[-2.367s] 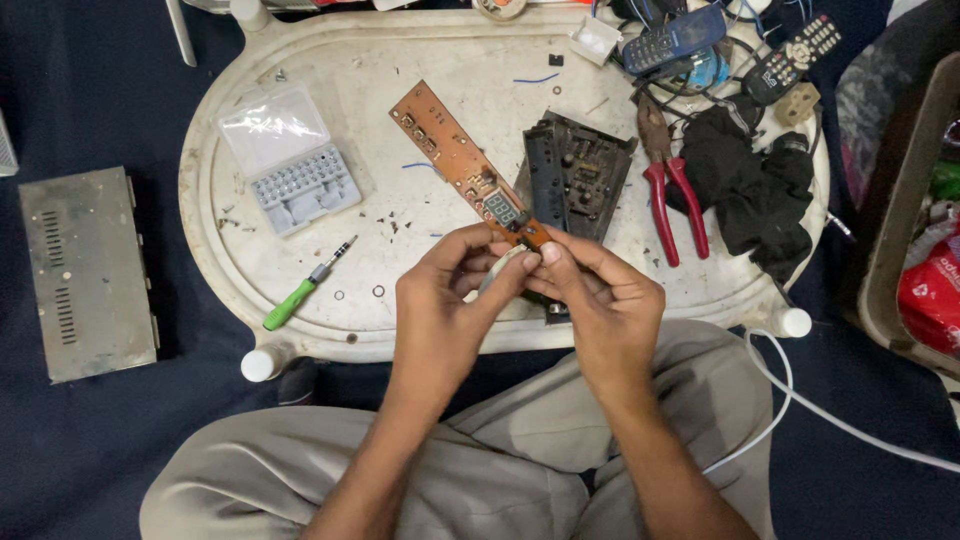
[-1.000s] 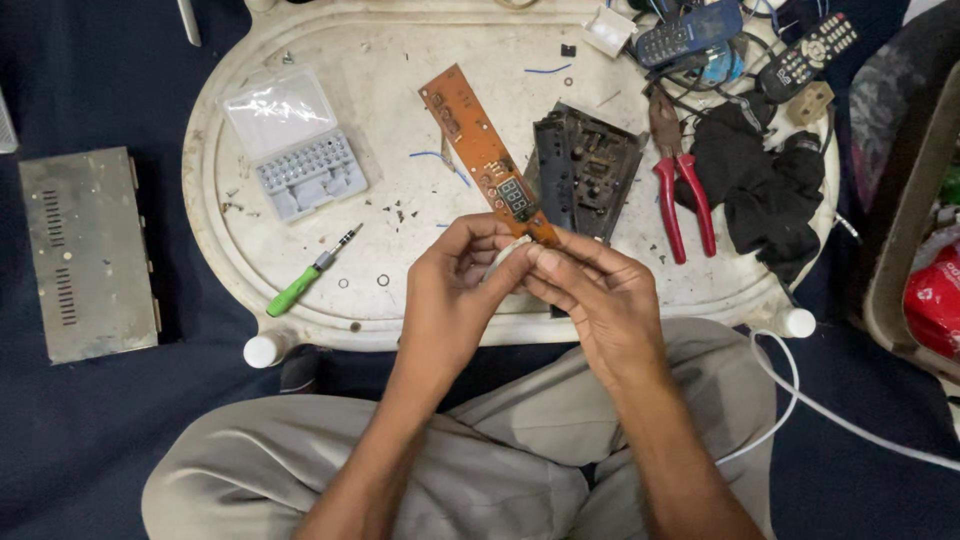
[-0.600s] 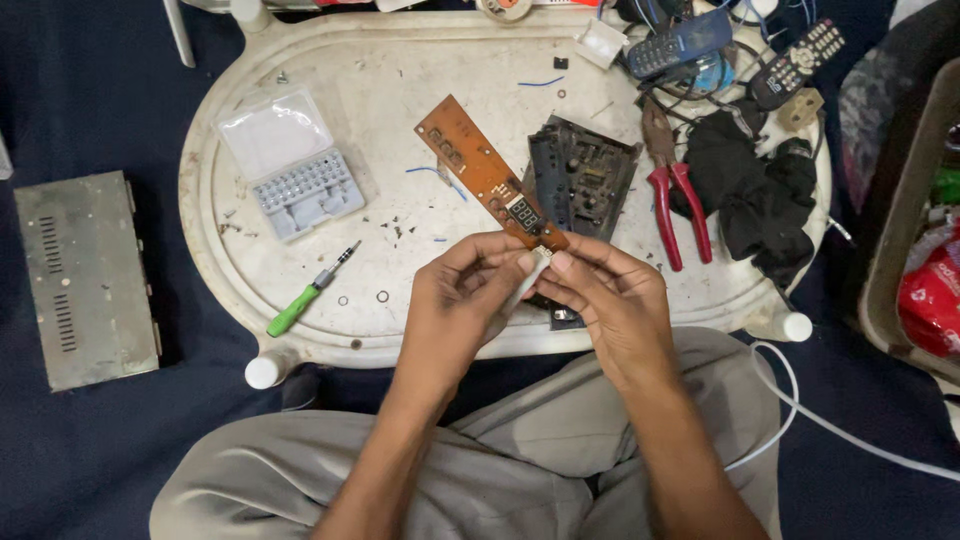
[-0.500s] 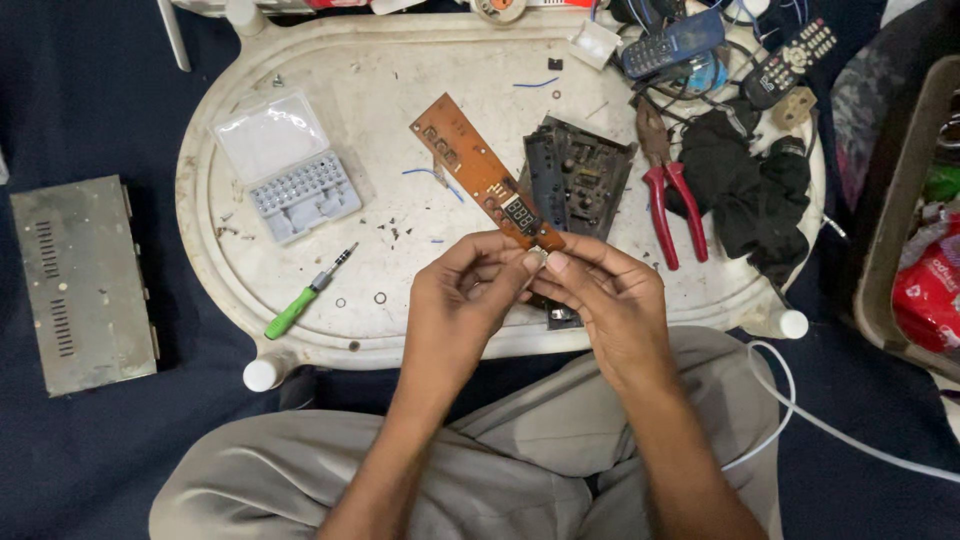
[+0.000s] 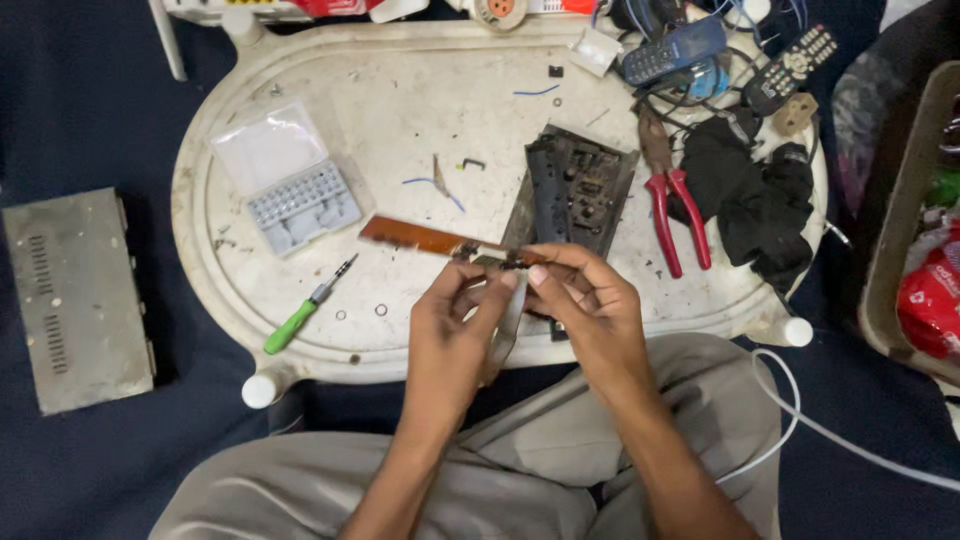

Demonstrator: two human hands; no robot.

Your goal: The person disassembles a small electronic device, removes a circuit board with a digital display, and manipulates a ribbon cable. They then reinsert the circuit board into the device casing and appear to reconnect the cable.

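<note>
- Both your hands meet low in the centre of the frame, just over the near edge of the white oval surface (image 5: 300, 60).
- Your left hand (image 5: 455, 330) has its fingers (image 5: 497, 300) curled in, pinching the near end of the long brown circuit board (image 5: 420, 238).
- Your right hand (image 5: 585, 310) comes in from the right; its fingers (image 5: 545, 272) are pressed onto that same end, thumb and forefinger closed on it.
- The board runs up and to the left from your grip, nearly level, its far end hanging over the middle of the surface.
- A pale strip (image 5: 508, 325) hangs down between your two hands; what it is I cannot tell.
- Just behind your right hand lies a dark opened casing (image 5: 580, 185) with parts showing inside.
- Right of that, red-handled pliers (image 5: 675, 205) lie on the surface, beside a heap of black cloth (image 5: 760, 190).
- Upper right of the frame: a blue phone (image 5: 675, 50) and a dark remote control (image 5: 790, 55) among tangled wires.
- Left of centre, a clear case of screwdriver bits (image 5: 290, 180) sits open.
- Below it, a green-handled screwdriver (image 5: 300, 315) lies at a slant, well apart from your hands.
- Far left, on the dark blue floor covering, rests a grey vented metal cover (image 5: 70, 295).
- A white cable (image 5: 800, 410) curls past your right knee at lower right.
</note>
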